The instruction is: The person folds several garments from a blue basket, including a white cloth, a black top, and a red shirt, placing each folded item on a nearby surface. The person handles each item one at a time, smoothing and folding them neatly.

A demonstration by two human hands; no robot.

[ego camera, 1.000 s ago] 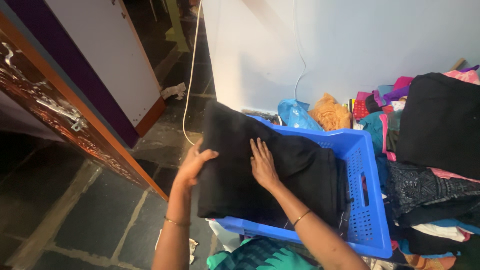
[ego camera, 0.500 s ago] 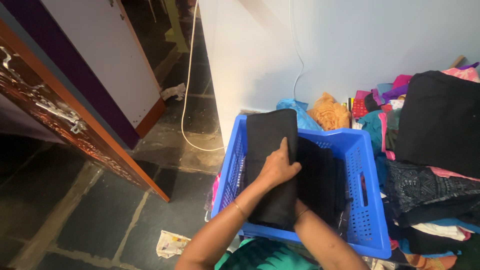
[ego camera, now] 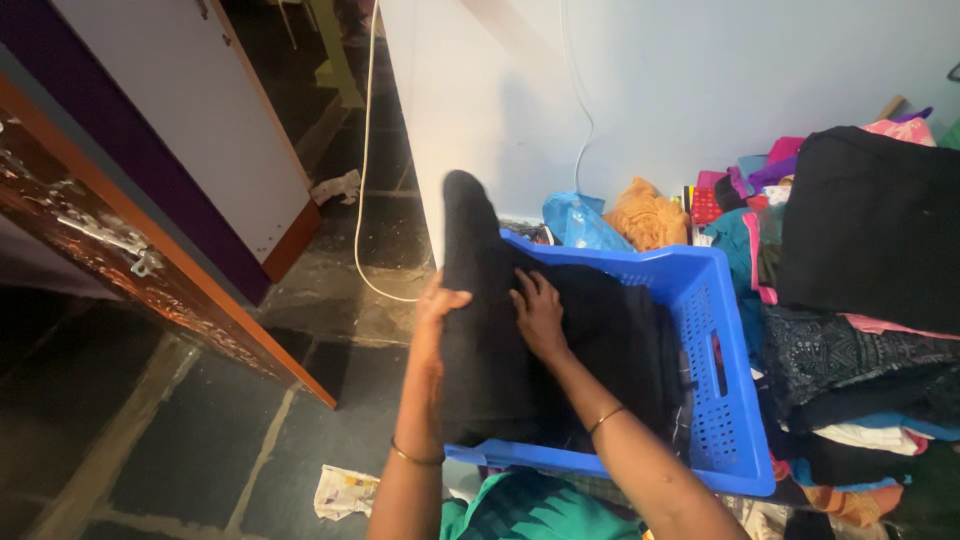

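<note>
Left hand (ego camera: 437, 325) gripping left edge of black cloth (ego camera: 480, 330), fingers curling round fold, grip closed on it. Right hand (ego camera: 540, 315) lying flat on cloth, palm down, fingers spread, grip open, holding nothing. Cloth folded, sitting in blue basket (ego camera: 735, 400), left part rising above basket rim. Basket resting on dark stone floor (ego camera: 150, 440) near white wall (ego camera: 680, 90). Clothes pile (ego camera: 860, 300) touching basket's right side. Crumpled paper (ego camera: 345, 492) lying on floor beside left arm.

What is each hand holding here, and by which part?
The left hand grips the folded black cloth along its left edge, over the blue basket. The right hand lies flat on top of the cloth, pressing rather than gripping.
</note>
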